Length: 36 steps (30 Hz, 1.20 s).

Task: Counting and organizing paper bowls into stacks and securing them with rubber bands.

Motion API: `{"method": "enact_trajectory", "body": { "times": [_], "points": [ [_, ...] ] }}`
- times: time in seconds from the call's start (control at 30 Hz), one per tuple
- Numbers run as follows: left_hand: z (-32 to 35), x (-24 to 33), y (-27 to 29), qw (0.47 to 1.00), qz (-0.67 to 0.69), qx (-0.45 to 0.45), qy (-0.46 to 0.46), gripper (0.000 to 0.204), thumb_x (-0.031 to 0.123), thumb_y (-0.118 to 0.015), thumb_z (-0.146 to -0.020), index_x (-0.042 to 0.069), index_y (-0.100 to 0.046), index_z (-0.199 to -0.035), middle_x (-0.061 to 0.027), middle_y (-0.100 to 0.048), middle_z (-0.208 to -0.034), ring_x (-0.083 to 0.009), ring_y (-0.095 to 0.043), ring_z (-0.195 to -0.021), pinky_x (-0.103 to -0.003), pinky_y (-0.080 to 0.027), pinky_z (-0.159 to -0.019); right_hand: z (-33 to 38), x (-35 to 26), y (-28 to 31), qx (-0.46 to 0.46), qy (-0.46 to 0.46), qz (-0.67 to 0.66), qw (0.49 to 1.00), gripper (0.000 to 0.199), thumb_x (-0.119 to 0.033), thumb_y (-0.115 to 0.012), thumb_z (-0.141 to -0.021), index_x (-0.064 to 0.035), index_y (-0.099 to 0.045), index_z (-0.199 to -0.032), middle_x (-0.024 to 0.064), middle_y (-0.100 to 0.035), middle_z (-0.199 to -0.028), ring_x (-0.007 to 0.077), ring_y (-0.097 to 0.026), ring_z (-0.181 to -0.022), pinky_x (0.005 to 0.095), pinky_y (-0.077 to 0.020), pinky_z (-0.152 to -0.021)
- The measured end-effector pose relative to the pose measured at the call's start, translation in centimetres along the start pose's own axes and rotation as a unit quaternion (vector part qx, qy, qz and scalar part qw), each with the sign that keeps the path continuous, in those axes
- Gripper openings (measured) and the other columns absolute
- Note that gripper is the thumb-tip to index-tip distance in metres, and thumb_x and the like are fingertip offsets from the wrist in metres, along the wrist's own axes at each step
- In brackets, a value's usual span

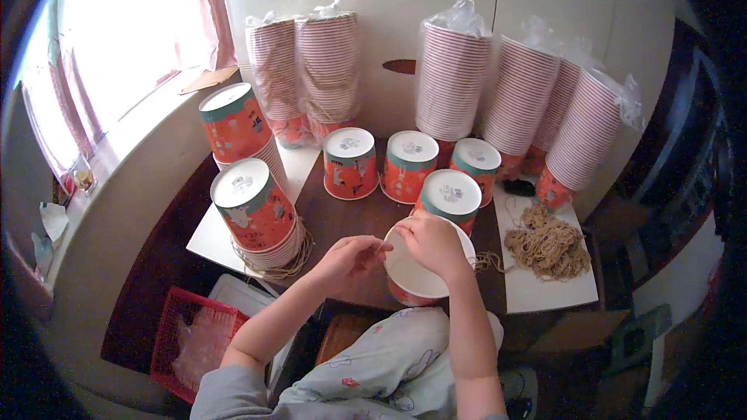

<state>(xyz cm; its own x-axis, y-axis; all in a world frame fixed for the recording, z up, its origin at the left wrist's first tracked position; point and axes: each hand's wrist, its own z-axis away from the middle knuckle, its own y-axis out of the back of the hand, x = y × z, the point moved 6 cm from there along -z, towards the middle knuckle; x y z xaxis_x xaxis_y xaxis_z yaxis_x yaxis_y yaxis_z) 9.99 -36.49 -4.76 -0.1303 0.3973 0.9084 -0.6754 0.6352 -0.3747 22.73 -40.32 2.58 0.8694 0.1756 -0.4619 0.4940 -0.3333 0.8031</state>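
An orange paper bucket [420, 284] stands upright in front of me, close to my knees, with its white inside showing. At the left of its rim, my left hand [359, 255] has its fingertips drawn together; what they pinch, if anything, is too small to make out. My right hand [430, 241] is closed over the far part of the opening, its fingers bent down and partly hidden. A bit of twine [489, 262] lies just right of the bucket. Behind it, an upturned orange bucket [450, 194] with a white base stands near my right hand.
Several more upturned buckets [350, 163] stand on the dark table [342, 225]. Tall bagged stacks of buckets [455, 78] line the wall. A heap of twine [548, 243] lies on a white board at right. Left are bucket stacks [253, 202] and a red basket [167, 346].
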Motion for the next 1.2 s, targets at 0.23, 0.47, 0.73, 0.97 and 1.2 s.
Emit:
{"method": "enact_trajectory", "body": {
  "times": [0.23, 0.47, 0.73, 0.97, 1.2],
  "points": [
    [0.2, -0.2, 0.1, 0.997, -0.071, -0.042, -0.004, 0.019, 0.018, -0.051, -0.085, 0.002, -0.060, -0.092, 0.0035, -0.053, -0.072, -0.0013, -0.041, -0.058, -0.015, -0.031, -0.047, -0.1, 0.1, 0.0, 0.004, 0.000, -0.005, 1.000, 0.015, -0.015, -0.051, -0.077, -0.0073, -0.064, -0.078, 0.0116, -0.057, -0.077, 0.0279, -0.056, -0.073, 0.0365, -0.0442, -0.066],
    [0.0, 1.1, 0.9, 0.978, -0.206, 0.010, -0.037, 0.016, 0.016, -0.057, -0.080, 0.001, -0.061, -0.084, 0.0007, -0.056, -0.069, -0.0066, -0.050, -0.063, -0.020, -0.041, -0.054, -0.2, 1.0, -0.4, -0.076, 0.067, -0.062, 0.993, 0.023, -0.007, -0.052, -0.073, -0.0042, -0.056, -0.096, 0.0123, -0.057, -0.090, 0.0241, -0.057, -0.080, 0.0332, -0.0452, -0.072],
    [-1.0, 6.0, -0.8, 0.799, -0.554, 0.040, -0.232, 0.017, 0.017, -0.064, -0.068, 0.002, -0.062, -0.075, -0.0125, -0.058, -0.070, -0.0231, -0.059, -0.065, -0.031, -0.046, -0.060, -0.6, 1.0, -3.7, -0.194, -0.038, -0.372, 0.907, 0.032, -0.007, -0.053, -0.078, -0.0021, -0.039, -0.105, 0.0077, -0.050, -0.101, 0.0133, -0.054, -0.078, 0.0262, -0.0439, -0.070],
    [-1.7, 6.3, -1.3, 0.739, -0.624, 0.057, -0.248, 0.014, 0.018, -0.063, -0.067, 0.005, -0.061, -0.071, -0.0104, -0.057, -0.072, -0.0266, -0.058, -0.069, -0.035, -0.046, -0.061, -1.2, 2.3, -3.7, -0.087, -0.015, -0.215, 0.973, 0.018, -0.015, -0.055, -0.079, 0.0010, -0.055, -0.088, 0.0046, -0.057, -0.070, 0.0110, -0.055, -0.065, 0.0253, -0.0438, -0.060],
    [-2.1, 5.4, -1.1, 0.763, -0.595, 0.078, -0.239, 0.017, 0.019, -0.064, -0.067, 0.003, -0.058, -0.068, -0.0107, -0.056, -0.069, -0.0272, -0.056, -0.065, -0.035, -0.046, -0.059, -1.3, 2.4, -3.5, -0.069, -0.023, -0.134, 0.988, 0.019, -0.019, -0.058, -0.070, -0.0039, -0.062, -0.081, 0.0131, -0.060, -0.080, 0.0273, -0.058, -0.076, 0.0369, -0.0456, -0.069]
  ]
}}
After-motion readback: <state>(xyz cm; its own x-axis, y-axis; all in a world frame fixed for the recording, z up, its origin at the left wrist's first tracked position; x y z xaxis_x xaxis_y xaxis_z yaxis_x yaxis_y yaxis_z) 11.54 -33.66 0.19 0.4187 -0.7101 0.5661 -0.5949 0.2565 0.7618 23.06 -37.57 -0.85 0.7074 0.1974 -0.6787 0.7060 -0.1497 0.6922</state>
